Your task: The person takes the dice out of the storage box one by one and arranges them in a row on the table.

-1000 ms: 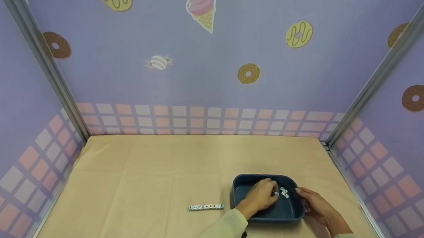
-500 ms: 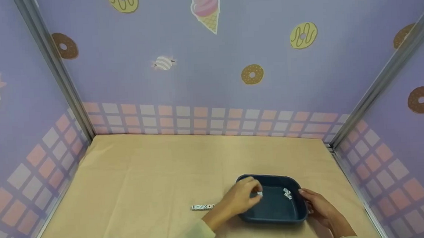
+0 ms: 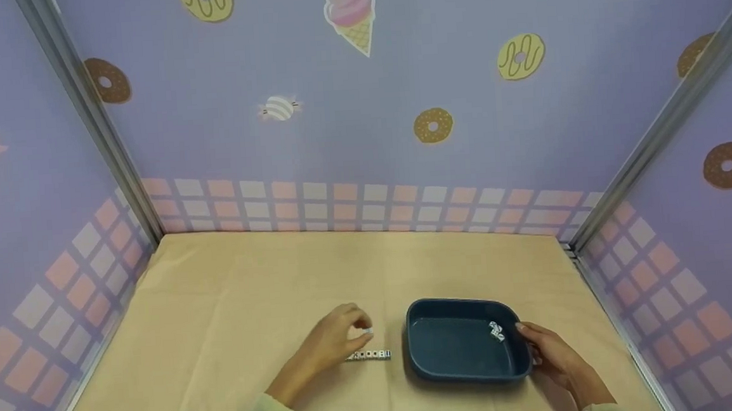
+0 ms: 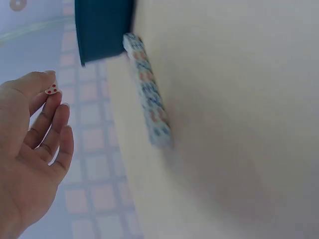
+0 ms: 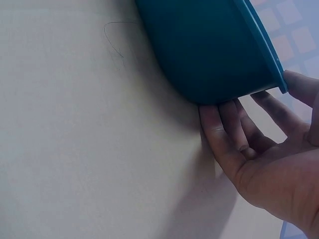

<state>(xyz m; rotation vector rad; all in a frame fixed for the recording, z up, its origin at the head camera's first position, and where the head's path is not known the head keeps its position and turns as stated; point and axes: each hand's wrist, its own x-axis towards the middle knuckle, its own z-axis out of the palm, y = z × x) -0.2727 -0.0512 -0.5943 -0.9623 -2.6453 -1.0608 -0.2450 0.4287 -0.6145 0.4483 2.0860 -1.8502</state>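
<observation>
Between thumb and index finger, my left hand (image 3: 331, 338) pinches a small white die (image 4: 52, 90) whose red dots show in the left wrist view. Just beyond that hand a straight row of dice (image 3: 375, 355) lies on the table, its left end covered by the hand in the head view. To the right stands a dark blue rectangular tub (image 3: 454, 349). A small cluster of white dice (image 3: 497, 331) lies near its right wall. My right hand (image 3: 558, 360) holds the tub's right end, thumb at the rim and fingers beneath against the outside wall.
A beige cloth (image 3: 250, 289) covers the table. Purple walls with pink and white squares (image 3: 315, 205) enclose it at the back and both sides. Metal posts (image 3: 111, 138) stand in the back corners.
My left hand has lifted a die out of the tub and carried it left, over to the row of dice. My right hand has kept its hold on the tub.
</observation>
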